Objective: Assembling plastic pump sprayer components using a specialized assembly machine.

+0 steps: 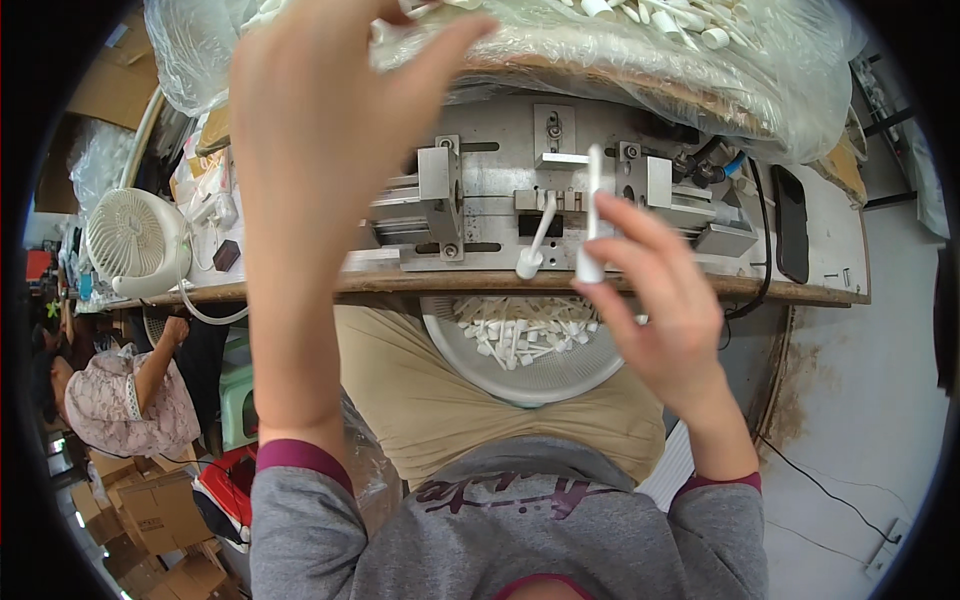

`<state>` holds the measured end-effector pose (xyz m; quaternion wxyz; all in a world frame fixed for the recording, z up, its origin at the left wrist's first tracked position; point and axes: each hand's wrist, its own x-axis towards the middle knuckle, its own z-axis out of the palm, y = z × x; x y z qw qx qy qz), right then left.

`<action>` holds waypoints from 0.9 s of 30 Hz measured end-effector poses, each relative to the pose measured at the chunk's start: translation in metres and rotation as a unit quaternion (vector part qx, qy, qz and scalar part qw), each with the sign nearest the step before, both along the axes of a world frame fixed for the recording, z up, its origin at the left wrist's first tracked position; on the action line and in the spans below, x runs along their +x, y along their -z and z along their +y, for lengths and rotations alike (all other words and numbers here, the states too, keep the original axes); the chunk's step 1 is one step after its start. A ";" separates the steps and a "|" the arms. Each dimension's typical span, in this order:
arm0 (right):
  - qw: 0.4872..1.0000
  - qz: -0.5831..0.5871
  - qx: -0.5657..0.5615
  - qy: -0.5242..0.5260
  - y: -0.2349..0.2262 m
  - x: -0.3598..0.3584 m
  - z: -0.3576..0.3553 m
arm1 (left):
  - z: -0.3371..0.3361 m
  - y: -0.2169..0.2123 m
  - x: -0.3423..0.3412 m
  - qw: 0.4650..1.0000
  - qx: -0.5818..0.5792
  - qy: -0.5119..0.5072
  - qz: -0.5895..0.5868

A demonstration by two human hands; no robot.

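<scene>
Blurred by motion, my left hand (320, 90) reaches over the plastic-lined heap of white plastic parts (680, 20) at the far side. Its thumb stretches away from the fingers, which the upper picture edge partly cuts off. Between the thumb and fingers of my right hand (655, 295) a white plastic stick with a thick cylindrical end (592, 220) stands nearly upright, thick end down. Just left of it, a second white stick with a cap-like end (539, 240) leans at the small metal holder (548, 201) of the bench fixture (490, 225).
A basin (475, 378) with many similar white parts rests on my lap under the table edge (380, 284). Metal clamp blocks (440, 200) flank the holder. A white fan (135, 240) stands left, a black phone (791, 225) lies right. Another person (135, 400) sits at far left.
</scene>
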<state>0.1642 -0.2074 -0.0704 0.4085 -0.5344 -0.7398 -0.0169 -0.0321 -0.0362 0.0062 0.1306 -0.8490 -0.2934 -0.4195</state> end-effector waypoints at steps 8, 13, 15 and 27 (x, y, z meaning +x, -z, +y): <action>0.984 -0.171 -0.054 0.020 0.025 -0.030 0.009 | 0.043 -0.030 0.044 0.962 -0.195 -0.135 0.135; 0.977 -0.210 -0.027 0.036 0.021 -0.030 0.021 | 0.019 -0.049 0.052 0.934 -0.342 -0.102 0.028; 0.972 -0.227 -0.061 0.031 0.016 -0.031 0.020 | 0.005 -0.049 0.046 0.931 -0.357 -0.031 -0.069; 0.996 0.040 0.029 0.076 -0.065 0.031 0.099 | -0.091 0.060 -0.013 0.966 -0.213 0.145 0.032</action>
